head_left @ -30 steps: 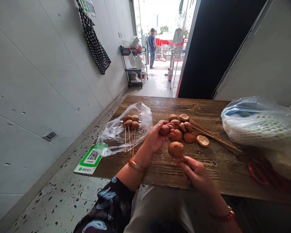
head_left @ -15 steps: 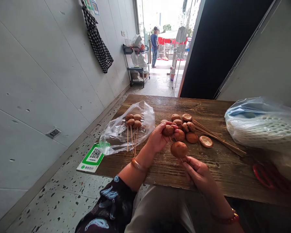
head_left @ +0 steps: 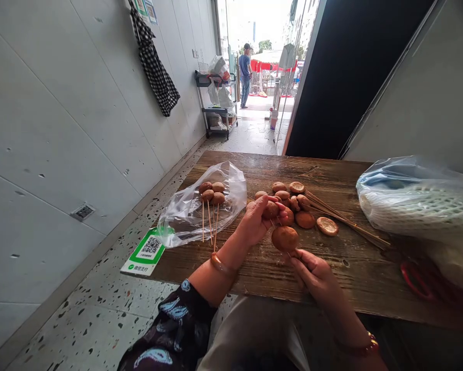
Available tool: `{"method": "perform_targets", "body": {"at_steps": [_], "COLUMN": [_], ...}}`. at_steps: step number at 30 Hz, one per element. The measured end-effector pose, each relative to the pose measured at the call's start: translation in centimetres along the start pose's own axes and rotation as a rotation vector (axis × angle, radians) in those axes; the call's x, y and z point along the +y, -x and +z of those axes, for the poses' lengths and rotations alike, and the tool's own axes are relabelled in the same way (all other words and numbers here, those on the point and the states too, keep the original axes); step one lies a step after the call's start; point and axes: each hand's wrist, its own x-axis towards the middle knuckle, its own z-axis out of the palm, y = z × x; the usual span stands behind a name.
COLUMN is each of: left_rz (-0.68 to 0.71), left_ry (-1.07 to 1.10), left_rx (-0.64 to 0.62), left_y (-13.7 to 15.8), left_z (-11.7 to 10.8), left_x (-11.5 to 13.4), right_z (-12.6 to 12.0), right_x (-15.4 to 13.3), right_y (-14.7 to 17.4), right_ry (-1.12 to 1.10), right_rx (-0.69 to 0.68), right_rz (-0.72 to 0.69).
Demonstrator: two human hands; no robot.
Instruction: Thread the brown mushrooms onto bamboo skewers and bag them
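My left hand point(head_left: 259, 221) is closed around a brown mushroom cap point(head_left: 270, 209), with a thin skewer showing just below it. Nearer to me, a second mushroom point(head_left: 285, 238) sits on the skewer. The fingers of my right hand point(head_left: 312, 270) pinch the skewer point(head_left: 289, 254) right under that mushroom. Beyond my hands lies a pile of loose mushrooms point(head_left: 305, 220), one of them turned underside up point(head_left: 327, 226). Left of my left forearm, skewered mushrooms point(head_left: 217, 198) rest on a clear plastic bag point(head_left: 185, 216), their sticks pointing toward me.
Several bare skewers point(head_left: 347, 219) lie right of the pile on the wooden table point(head_left: 246, 281). A plastic bag with white foam netting point(head_left: 416, 201) and red-handled scissors point(head_left: 414, 281) are at the right. A QR-code card point(head_left: 143, 252) overhangs the left edge. A person point(head_left: 245, 74) stands outside the doorway.
My left hand and its mushroom have shifted very slightly to the right. My right hand keeps its pinch on the skewer in nearly the same place.
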Motion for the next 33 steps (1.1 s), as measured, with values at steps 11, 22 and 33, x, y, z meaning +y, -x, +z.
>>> {"method": "perform_targets", "body": {"at_steps": [11,22,33], "left_rz": [0.058,0.049,0.045], "left_ry": [-0.076,-0.029,-0.039], "left_rx": [0.058,0.056,0.056], "left_y": [0.3,0.7,0.9], "left_z": [1.0,1.8,2.1], "left_x": [-0.6,-1.1,-1.7], "right_z": [0.2,0.2,0.2], "right_x": [1.0,-0.2,0.1], "right_y": [-0.1,-0.1,-0.2], "right_ry": [-0.010,0.145,0.124], "right_rx": [-0.009,0.093,0.096], "right_rz": [0.011,-0.115,-0.103]}}
